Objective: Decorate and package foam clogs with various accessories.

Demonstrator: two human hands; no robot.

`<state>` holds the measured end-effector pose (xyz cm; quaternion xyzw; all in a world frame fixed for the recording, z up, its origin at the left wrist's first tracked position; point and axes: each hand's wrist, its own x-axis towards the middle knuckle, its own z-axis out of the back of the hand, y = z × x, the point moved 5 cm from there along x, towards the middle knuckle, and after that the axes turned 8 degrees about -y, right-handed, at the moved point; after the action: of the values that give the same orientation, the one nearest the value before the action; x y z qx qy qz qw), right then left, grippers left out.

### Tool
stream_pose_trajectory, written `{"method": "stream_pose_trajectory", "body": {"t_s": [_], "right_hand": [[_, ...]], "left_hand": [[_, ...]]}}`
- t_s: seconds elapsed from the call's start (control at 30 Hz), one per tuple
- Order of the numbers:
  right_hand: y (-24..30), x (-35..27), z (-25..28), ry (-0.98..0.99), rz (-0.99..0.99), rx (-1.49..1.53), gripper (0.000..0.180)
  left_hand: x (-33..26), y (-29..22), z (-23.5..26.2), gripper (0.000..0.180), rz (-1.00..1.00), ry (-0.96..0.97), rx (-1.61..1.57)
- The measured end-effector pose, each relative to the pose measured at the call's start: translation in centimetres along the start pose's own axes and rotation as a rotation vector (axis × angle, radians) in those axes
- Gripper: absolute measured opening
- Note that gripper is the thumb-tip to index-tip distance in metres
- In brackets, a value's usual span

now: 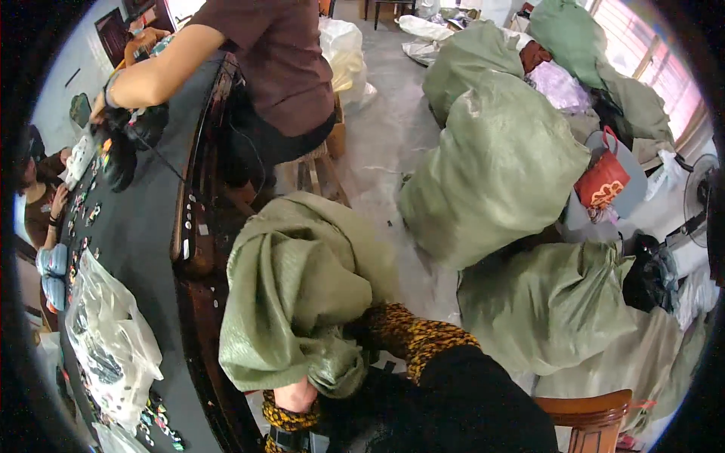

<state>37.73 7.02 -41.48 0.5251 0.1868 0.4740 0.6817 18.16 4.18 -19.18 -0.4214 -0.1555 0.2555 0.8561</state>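
Observation:
A green woven sack (302,287) is bunched up right in front of me, beside the dark table (143,226). My left hand (294,394) grips the sack's lower folds at its bottom edge; a yellow-and-black knitted cuff shows at the wrist. My right forearm, in the same patterned sleeve, runs up into the sack's crumpled mouth, and my right hand is hidden inside the folds. A black garment covers my lap below.
Another person in a brown shirt (279,60) leans over the table. A clear plastic bag (113,340) and small items lie on it. Several full green sacks (498,166) crowd the floor at right, with a red bag (602,181), a fan (702,196) and a wooden chair (589,415).

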Motion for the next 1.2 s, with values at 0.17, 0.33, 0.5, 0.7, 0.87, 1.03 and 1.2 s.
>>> {"method": "stream_pose_trajectory", "body": {"t_s": [0.17, 0.33, 0.5, 0.7, 0.87, 1.03, 1.2], "right_hand": [[-2.5, -4.1, -4.4, 0.138, 0.126, -0.039, 0.019], [-6.3, -2.6, -7.2, 0.211, 0.19, -0.147, 0.021], [-10.0, -3.9, -9.0, 0.323, 0.275, -0.228, 0.023], [-14.3, -7.3, -13.5, 0.452, 0.351, -0.316, 0.025], [-17.2, -7.3, -17.9, 0.558, 0.417, -0.403, 0.027], [-20.6, -14.8, -18.3, 0.649, 0.475, -0.511, 0.029], [-4.6, -14.0, -2.7, 1.01, 0.064, -0.261, 0.031]], "left_hand": [[-2.0, 0.1, 0.6, 0.03, 0.551, -0.219, -1.139], [-1.9, 0.9, -0.1, 0.042, 0.573, -0.102, -1.387], [-1.7, -0.8, 1.5, 0.041, 0.605, -0.236, -1.312], [-1.4, -1.4, 2.5, 0.044, 0.753, -0.402, -1.311], [0.3, -0.2, 2.8, 0.041, 0.706, -0.45, -1.3], [2.4, 1.8, 2.6, 0.04, 0.608, -0.385, -1.357], [0.7, 8.3, 5.2, 0.039, 0.599, -0.668, -1.14]]}}
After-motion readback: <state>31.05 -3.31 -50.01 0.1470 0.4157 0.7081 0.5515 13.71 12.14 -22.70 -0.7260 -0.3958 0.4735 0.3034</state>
